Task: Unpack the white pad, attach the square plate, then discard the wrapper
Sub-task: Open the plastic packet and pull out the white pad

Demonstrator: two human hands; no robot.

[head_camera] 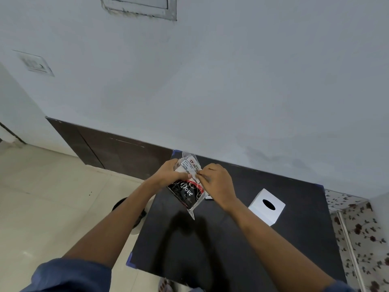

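I held the clear wrapper (187, 186) above the black desk (231, 239), left hand (168, 174) fingers clamped on its left side, right hand (216, 184) fingers pinching its top edge; white box (266, 206) sat right.

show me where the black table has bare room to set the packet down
The near half of the black table, below the packet, is bare, as is the far right corner behind the white box. It is crowded mid-table, where both hands hold the packet beside the box.
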